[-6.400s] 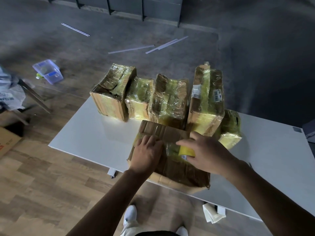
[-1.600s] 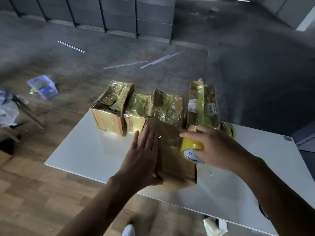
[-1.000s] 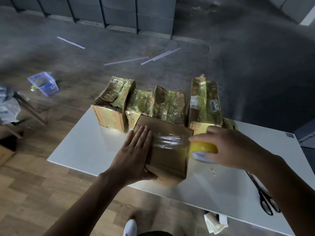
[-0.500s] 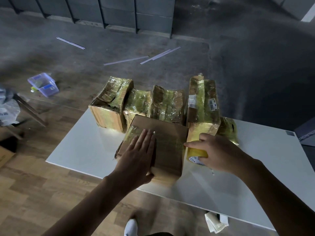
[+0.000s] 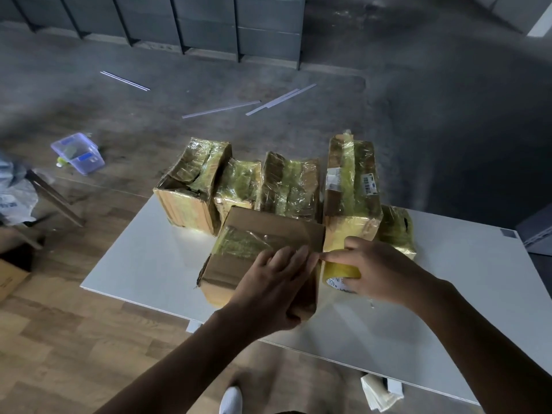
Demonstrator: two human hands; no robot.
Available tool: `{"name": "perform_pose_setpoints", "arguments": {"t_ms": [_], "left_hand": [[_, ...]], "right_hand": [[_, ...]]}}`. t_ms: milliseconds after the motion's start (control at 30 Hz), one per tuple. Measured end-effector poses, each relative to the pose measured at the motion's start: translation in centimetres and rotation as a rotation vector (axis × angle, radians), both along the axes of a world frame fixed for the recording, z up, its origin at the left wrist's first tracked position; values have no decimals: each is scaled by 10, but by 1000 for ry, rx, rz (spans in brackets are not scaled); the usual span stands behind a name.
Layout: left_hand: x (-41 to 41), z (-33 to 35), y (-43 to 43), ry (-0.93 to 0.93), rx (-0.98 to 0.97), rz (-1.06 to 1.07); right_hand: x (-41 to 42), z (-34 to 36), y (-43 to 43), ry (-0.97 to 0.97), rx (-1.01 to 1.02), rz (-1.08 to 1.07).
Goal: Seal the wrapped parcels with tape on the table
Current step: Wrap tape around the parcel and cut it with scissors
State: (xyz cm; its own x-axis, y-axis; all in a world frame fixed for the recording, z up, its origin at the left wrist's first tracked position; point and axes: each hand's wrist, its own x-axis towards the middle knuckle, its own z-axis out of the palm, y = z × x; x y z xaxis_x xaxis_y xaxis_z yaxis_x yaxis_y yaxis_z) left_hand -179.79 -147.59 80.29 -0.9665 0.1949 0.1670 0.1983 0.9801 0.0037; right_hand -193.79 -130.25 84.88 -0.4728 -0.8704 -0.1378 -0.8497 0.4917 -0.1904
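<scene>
Head view: printing on the yellow tape roll (image 5: 340, 271) is cut off and unreadable. The tallest parcel carries a barcode label (image 5: 370, 186). Six parcels share the white table (image 5: 143, 264), five in a back row. The left hand (image 5: 277, 289) presses flat, fingers straight, on the front parcel (image 5: 254, 249). The right hand (image 5: 378, 270) grips the roll against the parcel's right edge.

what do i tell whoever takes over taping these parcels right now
Left hand lies flat on the front cardboard parcel, pressing tape down.
Right hand grips the yellow tape roll at the parcel's right edge.
Five taped parcels stand behind it on the white table.
Done: part of the front parcel's top is taped.
Left: probably cover its bare cardboard, then cut the tape.
</scene>
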Motion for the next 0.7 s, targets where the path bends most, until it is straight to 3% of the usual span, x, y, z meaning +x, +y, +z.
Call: {"name": "perform_pose_setpoints", "arguments": {"t_ms": [167, 467, 700], "left_hand": [[-4, 1, -4, -7, 4, 32], [6, -4, -14, -38, -79, -34], [13, 2, -7, 82, 227, -34]], "right_hand": [[-2, -2, -6, 15, -40, -7], [1, -17, 9, -194, -206, -37], [6, 26, 6, -89, -431, -47]]}}
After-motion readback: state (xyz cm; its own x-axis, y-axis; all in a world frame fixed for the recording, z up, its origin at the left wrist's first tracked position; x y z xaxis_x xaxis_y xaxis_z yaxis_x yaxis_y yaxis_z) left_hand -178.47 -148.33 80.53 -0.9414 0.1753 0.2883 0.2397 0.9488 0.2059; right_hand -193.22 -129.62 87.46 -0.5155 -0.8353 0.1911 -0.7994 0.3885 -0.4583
